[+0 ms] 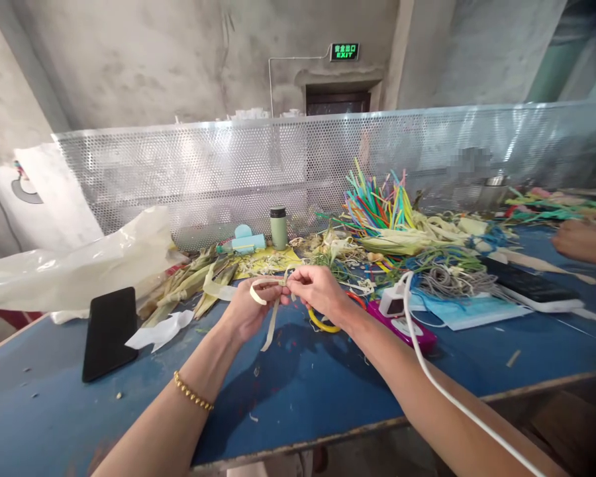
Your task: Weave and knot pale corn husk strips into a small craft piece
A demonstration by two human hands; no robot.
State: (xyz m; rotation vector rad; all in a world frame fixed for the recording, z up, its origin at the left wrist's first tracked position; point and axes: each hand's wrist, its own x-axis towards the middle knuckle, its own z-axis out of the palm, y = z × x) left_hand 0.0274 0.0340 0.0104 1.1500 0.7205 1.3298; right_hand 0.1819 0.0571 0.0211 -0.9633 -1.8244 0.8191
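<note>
Over the blue table, a pale, flat strip (272, 324) that looks like corn husk runs between my two hands, with one loose end hanging down and another curling out at the left. My left hand (248, 308) pinches it, fingers closed. Fingertip to fingertip with it, my right hand (320, 289) is closed on the same strip where it looks knotted or folded. The exact spot between the fingers is partly hidden. A yellow and red ring (322, 323) lies on the table just beneath my right wrist.
A black phone (110, 333) and white scrap (159, 331) lie left; dried husks (189, 285) sit behind. A green tumbler (279, 228) and colourful pipe cleaners (377, 202) stand near the mesh screen (218, 172). A white cable (422, 361) crosses my right forearm. Another person's hand (583, 242) is at right.
</note>
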